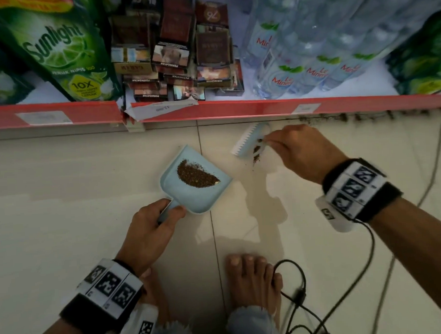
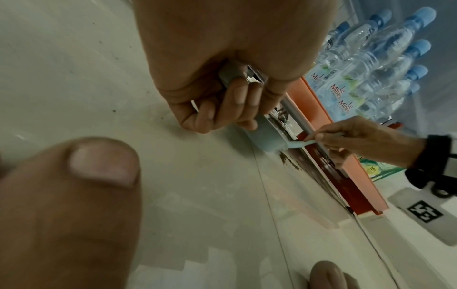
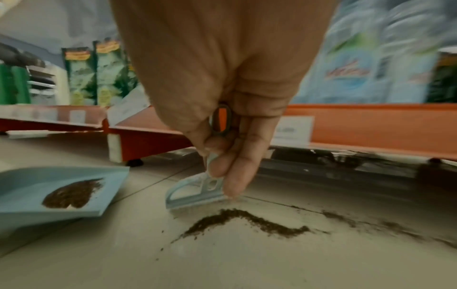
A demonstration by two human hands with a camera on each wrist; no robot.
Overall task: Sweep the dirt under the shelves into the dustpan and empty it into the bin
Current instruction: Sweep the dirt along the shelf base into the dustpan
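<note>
- While I crouch at the shelf (image 1: 212, 111), my left hand (image 1: 151, 230) grips the dustpan (image 1: 203, 193) handle — pan flat on the floor tiles (image 1: 63, 186), dark dirt pile (image 1: 196, 176) inside.
- My right hand (image 1: 299, 153) pinches the small brush (image 1: 248, 140) handle, bristles down on the tile.
- Loose dirt line (image 3: 247, 221) lies just beside the brush — more runs along the shelf base.
</note>
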